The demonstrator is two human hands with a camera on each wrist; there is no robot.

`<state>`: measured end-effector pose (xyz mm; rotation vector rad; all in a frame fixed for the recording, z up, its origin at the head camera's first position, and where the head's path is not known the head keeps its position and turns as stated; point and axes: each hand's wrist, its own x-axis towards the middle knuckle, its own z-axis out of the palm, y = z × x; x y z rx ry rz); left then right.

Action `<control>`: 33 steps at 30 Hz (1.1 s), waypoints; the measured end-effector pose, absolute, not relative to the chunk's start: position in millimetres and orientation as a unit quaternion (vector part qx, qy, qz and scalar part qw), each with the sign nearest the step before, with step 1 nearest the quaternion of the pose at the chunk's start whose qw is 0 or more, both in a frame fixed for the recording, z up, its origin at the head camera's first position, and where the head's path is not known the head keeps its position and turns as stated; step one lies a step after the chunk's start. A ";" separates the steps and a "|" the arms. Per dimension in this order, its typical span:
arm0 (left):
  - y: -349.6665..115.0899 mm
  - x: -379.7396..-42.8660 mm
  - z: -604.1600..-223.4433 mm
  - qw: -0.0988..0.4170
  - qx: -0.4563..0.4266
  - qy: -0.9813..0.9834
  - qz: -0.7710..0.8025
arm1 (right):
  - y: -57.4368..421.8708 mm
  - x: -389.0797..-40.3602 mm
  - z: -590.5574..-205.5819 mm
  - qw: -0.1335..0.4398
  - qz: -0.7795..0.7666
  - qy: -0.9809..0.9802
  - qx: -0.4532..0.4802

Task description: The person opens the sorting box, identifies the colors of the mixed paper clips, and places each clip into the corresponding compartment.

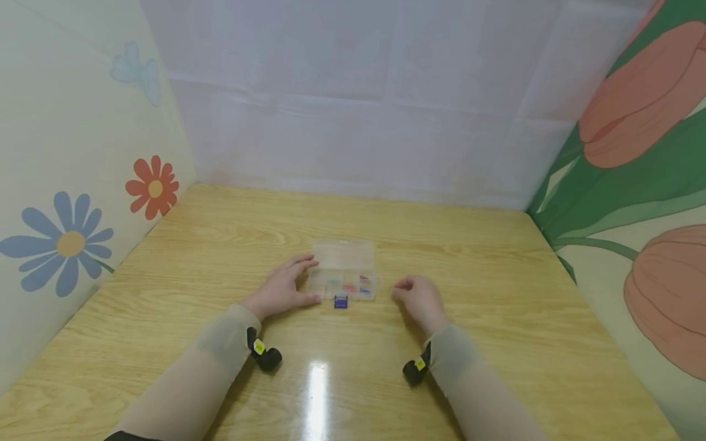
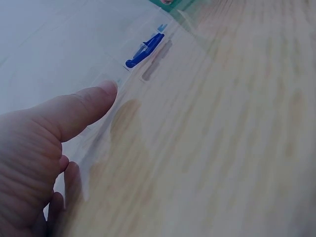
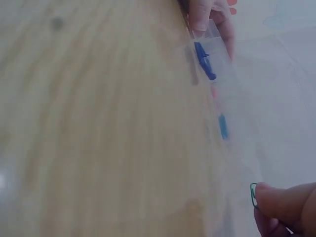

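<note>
A clear plastic compartment box (image 1: 343,252) lies on the table with its lid folded back. A blue latch (image 1: 341,302) juts from its front edge. Small red pieces (image 1: 350,288) and blue ones (image 1: 364,290) show in its right-hand compartments; their kind is too small to tell. My left hand (image 1: 280,289) spans the box's left side, thumb at the front corner, fingers extended toward the lid. Right of the box, my right hand (image 1: 422,300) pinches a green paper clip (image 3: 252,193) between thumb and fingers, apart from the box.
The wood-grain table (image 1: 496,367) reaches back to a white cloth wall (image 1: 353,141). Flower-printed panels stand at the left (image 1: 72,122) and right (image 1: 662,208). Each wrist wears a small black camera.
</note>
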<state>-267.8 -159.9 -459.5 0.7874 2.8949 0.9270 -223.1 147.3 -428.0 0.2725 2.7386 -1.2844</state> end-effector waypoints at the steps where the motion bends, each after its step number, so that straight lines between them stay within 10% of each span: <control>1: -160.3 -267.7 -459.4 0.001 0.250 0.922 0.295 | 146.9 -223.4 -426.0 0.054 -0.429 0.897 0.088; 33: -162.5 -269.2 -464.5 -0.017 0.256 0.921 0.293 | 41.9 -262.6 -402.6 0.102 -0.421 0.901 -0.011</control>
